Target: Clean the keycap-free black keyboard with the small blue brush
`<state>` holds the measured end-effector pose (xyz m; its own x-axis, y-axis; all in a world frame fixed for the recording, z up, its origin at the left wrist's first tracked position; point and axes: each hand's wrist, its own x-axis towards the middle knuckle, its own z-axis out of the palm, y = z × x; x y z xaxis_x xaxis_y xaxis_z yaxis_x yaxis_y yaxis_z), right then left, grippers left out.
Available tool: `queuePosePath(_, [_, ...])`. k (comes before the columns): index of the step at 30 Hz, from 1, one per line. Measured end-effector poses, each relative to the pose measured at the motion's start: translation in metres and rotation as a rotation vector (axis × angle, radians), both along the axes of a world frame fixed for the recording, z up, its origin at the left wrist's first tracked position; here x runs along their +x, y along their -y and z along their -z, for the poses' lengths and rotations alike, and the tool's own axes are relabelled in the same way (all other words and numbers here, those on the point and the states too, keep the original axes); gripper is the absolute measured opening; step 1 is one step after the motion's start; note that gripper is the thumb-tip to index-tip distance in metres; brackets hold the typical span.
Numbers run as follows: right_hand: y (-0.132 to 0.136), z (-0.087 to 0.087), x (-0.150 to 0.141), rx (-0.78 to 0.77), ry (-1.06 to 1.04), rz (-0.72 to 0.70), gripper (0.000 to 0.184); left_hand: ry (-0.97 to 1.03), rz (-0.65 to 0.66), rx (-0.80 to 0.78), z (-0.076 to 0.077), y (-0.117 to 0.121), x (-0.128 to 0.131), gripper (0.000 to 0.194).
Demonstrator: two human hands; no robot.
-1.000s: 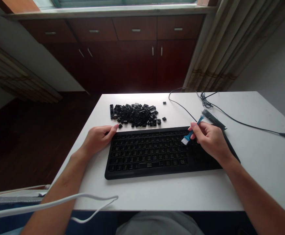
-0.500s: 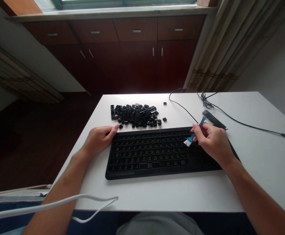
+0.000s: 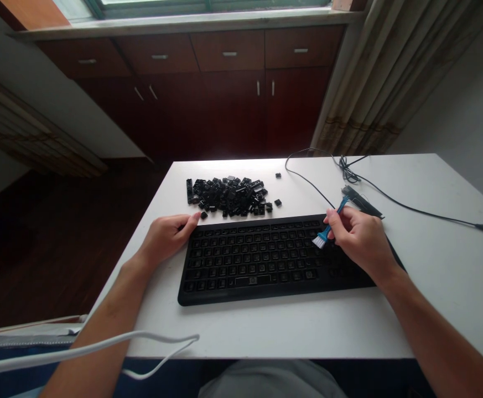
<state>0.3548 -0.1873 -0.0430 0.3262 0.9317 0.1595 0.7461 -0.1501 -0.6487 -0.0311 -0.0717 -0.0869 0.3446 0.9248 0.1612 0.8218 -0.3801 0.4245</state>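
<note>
A black computer keyboard (image 3: 261, 260) lies on the white table (image 3: 452, 287) with its keycaps removed, and rows of small stems show. My right hand (image 3: 361, 240) grips a small blue brush with white bristles (image 3: 327, 229), whose bristles are at the keyboard's upper right area. My left hand (image 3: 167, 237) rests empty against the keyboard's top left corner. Just beyond it lies a heap of several black keycaps (image 3: 227, 196).
A black cable (image 3: 411, 209) runs across the far right of the table, past a long dark strip (image 3: 361, 201). A thick white cable (image 3: 100, 345) crosses in front of the table's near edge. Dark wooden cabinets (image 3: 228, 110) stand beyond the table.
My right hand and the brush have shifted slightly right across the keyboard since the oldest frame. My left hand and the keycaps stay in place.
</note>
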Motion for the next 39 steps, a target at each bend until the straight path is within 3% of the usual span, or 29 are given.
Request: queuePosePath(39, [-0.0013,0.0024,0.0022,-0.070,-0.103,0.038,0.037,-0.004,0.004,-0.003,-0.0013,0.0006,0.0001,0.044])
